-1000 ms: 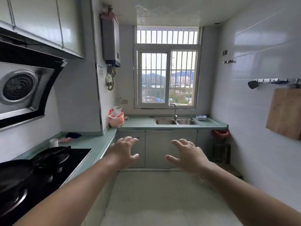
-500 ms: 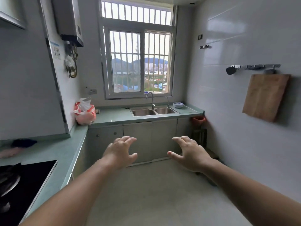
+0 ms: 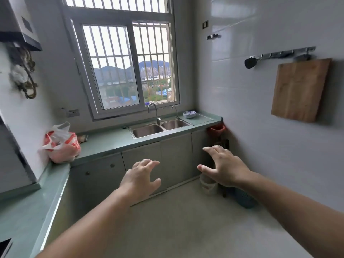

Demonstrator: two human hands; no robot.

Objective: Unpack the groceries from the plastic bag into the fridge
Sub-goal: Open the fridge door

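Looks like approach step, nothing unpacked yet: plastic bag (image 3: 61,144) sits tied-ish on the countertop (image 3: 111,140) corner at left, well apart from both hands; left hand (image 3: 140,178) & right hand (image 3: 224,167) out front, palms down, fingers spread, empty; next = reach left to bag, fridge not in view.

Floor (image 3: 186,229) open ahead; green counter (image 3: 111,142) bare between plastic bag (image 3: 61,144) in left corner and double sink (image 3: 160,127); bucket (image 3: 208,185) crowds right corner.
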